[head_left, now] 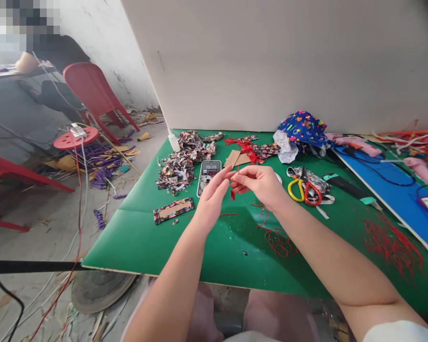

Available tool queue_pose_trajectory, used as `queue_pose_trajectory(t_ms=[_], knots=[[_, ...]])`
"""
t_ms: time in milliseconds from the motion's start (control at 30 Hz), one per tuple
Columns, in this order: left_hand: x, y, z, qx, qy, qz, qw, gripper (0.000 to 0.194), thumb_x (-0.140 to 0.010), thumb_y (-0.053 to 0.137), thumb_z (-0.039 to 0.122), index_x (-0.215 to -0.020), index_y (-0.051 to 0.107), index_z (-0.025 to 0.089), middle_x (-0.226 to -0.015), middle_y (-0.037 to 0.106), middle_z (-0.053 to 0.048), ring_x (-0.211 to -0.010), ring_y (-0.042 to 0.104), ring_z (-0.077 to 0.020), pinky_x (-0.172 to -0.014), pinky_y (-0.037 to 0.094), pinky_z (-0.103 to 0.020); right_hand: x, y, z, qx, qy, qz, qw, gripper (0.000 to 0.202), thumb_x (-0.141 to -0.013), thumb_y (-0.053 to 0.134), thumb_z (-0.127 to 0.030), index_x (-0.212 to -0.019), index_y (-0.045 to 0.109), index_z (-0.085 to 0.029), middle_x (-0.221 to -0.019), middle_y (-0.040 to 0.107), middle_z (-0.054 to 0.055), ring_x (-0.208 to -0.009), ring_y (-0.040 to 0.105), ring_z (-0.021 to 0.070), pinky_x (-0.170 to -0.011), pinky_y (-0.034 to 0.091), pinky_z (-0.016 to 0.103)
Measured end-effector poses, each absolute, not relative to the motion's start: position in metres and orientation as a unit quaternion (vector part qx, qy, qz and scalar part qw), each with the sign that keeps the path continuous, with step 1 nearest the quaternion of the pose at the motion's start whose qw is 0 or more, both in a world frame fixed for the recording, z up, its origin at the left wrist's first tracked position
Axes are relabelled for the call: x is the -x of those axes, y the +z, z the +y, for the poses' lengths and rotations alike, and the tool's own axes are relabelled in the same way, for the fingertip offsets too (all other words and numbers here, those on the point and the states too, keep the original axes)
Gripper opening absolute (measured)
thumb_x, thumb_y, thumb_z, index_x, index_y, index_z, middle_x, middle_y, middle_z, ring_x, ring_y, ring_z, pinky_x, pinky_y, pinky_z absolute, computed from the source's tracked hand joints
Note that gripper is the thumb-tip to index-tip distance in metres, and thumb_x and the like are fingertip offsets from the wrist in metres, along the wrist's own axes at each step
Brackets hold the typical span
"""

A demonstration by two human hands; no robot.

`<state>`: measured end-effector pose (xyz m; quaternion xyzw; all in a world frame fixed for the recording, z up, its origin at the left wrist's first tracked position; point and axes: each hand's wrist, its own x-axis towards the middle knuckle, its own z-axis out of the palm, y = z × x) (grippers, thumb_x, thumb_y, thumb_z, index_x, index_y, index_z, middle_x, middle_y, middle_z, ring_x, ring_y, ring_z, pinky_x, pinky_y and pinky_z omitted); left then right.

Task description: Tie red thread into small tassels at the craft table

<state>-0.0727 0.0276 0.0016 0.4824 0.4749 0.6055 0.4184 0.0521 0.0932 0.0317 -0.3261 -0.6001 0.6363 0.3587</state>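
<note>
My two hands meet above the middle of the green table. My right hand [258, 185] is closed, its thumb and fingertips pinching a small piece of red cord [232, 195] whose end hangs below. Touching those fingertips, my left hand [214, 192] has its fingers straight and pressed together with the cord at their tips; the exact hold is partly hidden. Behind the left hand lies a phone [209, 167]. A floral fabric-covered strip [173, 211] rests to its left. Under the right forearm is a tangle of red cord [280, 242].
Fabric scraps [178, 166] are heaped at back left near a white bottle [173, 141]. Scissors [304, 191], a utility knife [353, 190] and pink glue guns [360, 145] lie right, by a blue board [385, 190]. Another person sits beyond a red chair [89, 80].
</note>
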Motion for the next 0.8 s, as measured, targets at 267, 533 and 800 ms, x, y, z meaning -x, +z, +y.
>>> queue_pose_trajectory(t_ms=[267, 533, 800], knots=[[0.055, -0.001, 0.029, -0.438, 0.605, 0.508, 0.429, 0.038, -0.088, 0.038, 0.046, -0.100, 0.062, 0.019, -0.063, 0.051, 0.001, -0.051, 0.041, -0.0071, -0.047, 0.033, -0.020, -0.049, 0.027, 0.088, 0.313, 0.616, -0.627, 0.359, 0.020, -0.070, 0.067, -0.036, -0.069, 0.066, -0.016, -0.056, 0.062, -0.002, -0.050, 0.058, 0.0091, -0.046, 0.047, 0.020], [0.053, 0.002, 0.022, -0.451, 0.634, 0.513, 0.363, 0.026, -0.086, 0.045, 0.023, -0.108, 0.058, 0.021, -0.055, 0.048, 0.004, -0.050, 0.040, -0.0073, -0.048, 0.031, -0.020, -0.048, 0.027, 0.085, 0.346, 0.549, -0.633, 0.421, 0.017, -0.074, 0.064, -0.033, -0.066, 0.064, -0.017, -0.046, 0.049, -0.006, -0.039, 0.038, 0.0039, -0.040, 0.030, 0.020], [0.051, 0.008, 0.018, -0.466, 0.614, 0.570, 0.284, 0.019, -0.084, 0.048, 0.025, -0.097, 0.061, 0.019, -0.064, 0.059, 0.001, -0.060, 0.053, -0.0103, -0.056, 0.039, -0.021, -0.049, 0.029, 0.079, 0.361, 0.475, -0.666, 0.447, 0.016, -0.075, 0.063, -0.031, -0.067, 0.066, -0.018, -0.052, 0.054, -0.004, -0.048, 0.044, 0.0073, -0.045, 0.032, 0.022]])
